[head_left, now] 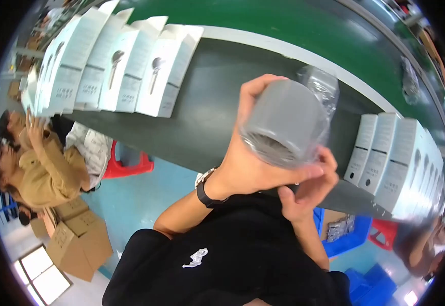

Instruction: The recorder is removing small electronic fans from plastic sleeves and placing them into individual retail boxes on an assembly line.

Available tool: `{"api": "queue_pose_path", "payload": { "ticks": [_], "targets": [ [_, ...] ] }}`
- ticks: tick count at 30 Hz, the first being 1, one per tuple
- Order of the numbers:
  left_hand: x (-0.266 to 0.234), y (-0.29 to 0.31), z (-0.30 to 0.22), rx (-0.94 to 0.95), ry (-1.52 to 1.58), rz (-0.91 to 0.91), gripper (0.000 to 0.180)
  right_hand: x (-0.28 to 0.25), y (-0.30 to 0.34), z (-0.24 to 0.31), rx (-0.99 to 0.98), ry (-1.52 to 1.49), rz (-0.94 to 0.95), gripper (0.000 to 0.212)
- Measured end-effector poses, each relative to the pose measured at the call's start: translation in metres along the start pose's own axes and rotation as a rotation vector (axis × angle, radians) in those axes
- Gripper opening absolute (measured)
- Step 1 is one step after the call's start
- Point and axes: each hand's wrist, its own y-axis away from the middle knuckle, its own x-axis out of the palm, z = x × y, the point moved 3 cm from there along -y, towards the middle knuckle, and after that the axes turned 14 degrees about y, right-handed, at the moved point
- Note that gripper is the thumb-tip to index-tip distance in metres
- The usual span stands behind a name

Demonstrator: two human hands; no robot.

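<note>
A grey, hollow cylindrical part (289, 109) in clear plastic wrap is held up above the dark worktop, its open end tilted toward me. My left hand (253, 158) wraps round its left side and underside. Just below and to the right is my right hand (311, 188), its fingers curled near the wrap's lower edge and its thumb standing apart from them; nothing shows between them. Behind the grey part, a clear-wrapped item (324, 84) is partly hidden; whether it belongs to the same piece I cannot tell.
White printed boxes stand in rows on the dark worktop (217, 97), one row at left (164, 71) and one at right (398, 158). A green strip (263, 20) runs beyond. Below right is a blue bin (352, 245). A co-worker (49, 163) sits at left near cartons (80, 245).
</note>
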Motion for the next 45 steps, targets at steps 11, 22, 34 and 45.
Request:
{"api": "queue_pose_path", "payload": {
  "ticks": [11,22,34,45],
  "targets": [
    [-0.020,0.028,-0.014,0.197,-0.334,0.073,0.088,0.033,-0.074,0.055,0.189,-0.329,0.369,0.091],
    [-0.048,0.033,-0.004,-0.311,-0.381,0.142,0.082,0.029,-0.064,0.035,0.195,-0.225,0.154,0.074],
    [-0.085,-0.003,-0.047,-0.086,-1.065,-0.029,0.071,-0.001,-0.088,0.014,0.295,0.177,0.345,0.033],
    [-0.139,0.012,-0.018,-0.137,-1.183,0.055,0.060,-0.060,-0.068,-0.016,0.427,-0.230,-0.012,0.046]
  ]
}}
